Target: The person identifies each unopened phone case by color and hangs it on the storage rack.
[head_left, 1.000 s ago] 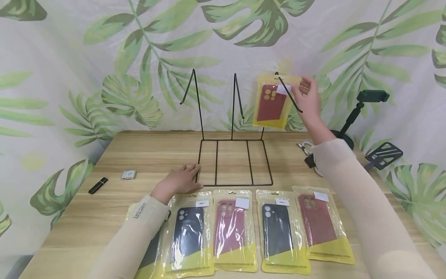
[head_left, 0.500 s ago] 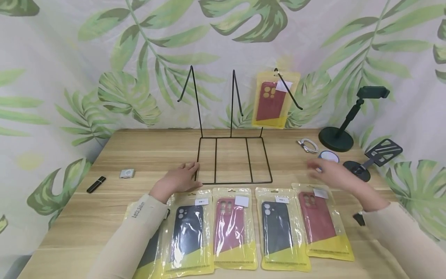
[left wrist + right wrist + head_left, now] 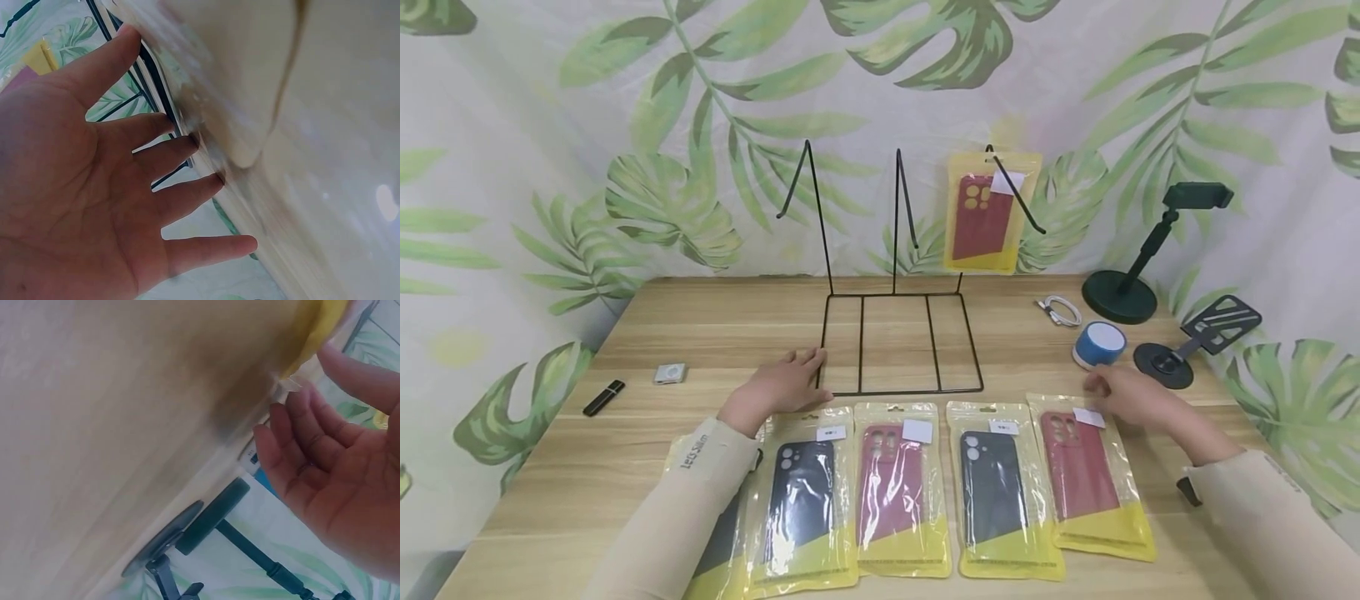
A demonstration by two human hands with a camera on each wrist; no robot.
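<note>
Visibly, rightmost pouch [image 3: 1112, 533] holds red phone case [image 3: 1080, 471].

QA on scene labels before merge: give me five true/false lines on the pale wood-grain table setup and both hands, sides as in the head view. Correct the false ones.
1. A yellow-and-clear plastic pouch holding a red phone case hangs at the right end of the black wire rack. True.
2. Three such pouches hang on the rack. False: only one does.
3. The left hand lies at the left edge of the rack's base. True.
4. The right hand grips the blue, white-topped cylinder. False: the cylinder stands ungripped; the right hand is at the top of the rightmost pouch on the table.
5. The dark green, round-based stand is left of the rack. False: the stand is right of it.
</note>
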